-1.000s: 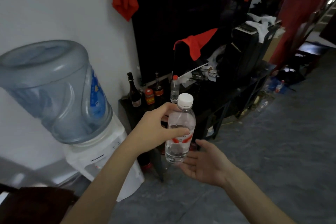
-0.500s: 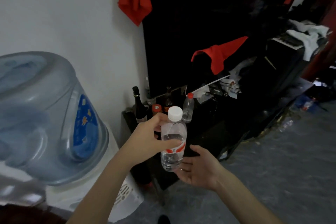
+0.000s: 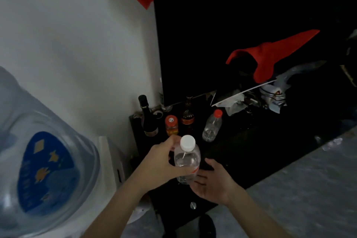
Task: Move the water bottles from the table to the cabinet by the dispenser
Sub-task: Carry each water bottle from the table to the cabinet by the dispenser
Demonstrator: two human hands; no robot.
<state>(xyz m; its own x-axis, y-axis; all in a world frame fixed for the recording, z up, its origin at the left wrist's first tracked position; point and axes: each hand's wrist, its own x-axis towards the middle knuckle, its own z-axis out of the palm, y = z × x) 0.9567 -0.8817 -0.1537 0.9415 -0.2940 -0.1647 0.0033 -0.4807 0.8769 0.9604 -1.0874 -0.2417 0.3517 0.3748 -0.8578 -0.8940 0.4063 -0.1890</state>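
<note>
My left hand grips a clear water bottle with a white cap and a red-and-white label, upright above the near end of the black cabinet. My right hand is open, palm up, just under and right of the bottle's base. A second clear bottle with a red cap stands on the cabinet top behind. The water dispenser with its big blue jug is at the left, right beside the cabinet.
On the cabinet's back left stand a dark wine bottle, a small orange-lidded jar and a brown bottle. Red cloth, papers and clutter fill the right end. A grey floor lies to the right.
I have come closer to the cabinet and now look down on it. The held bottle has moved over the cabinet's near end; my right hand stays open beneath it.
</note>
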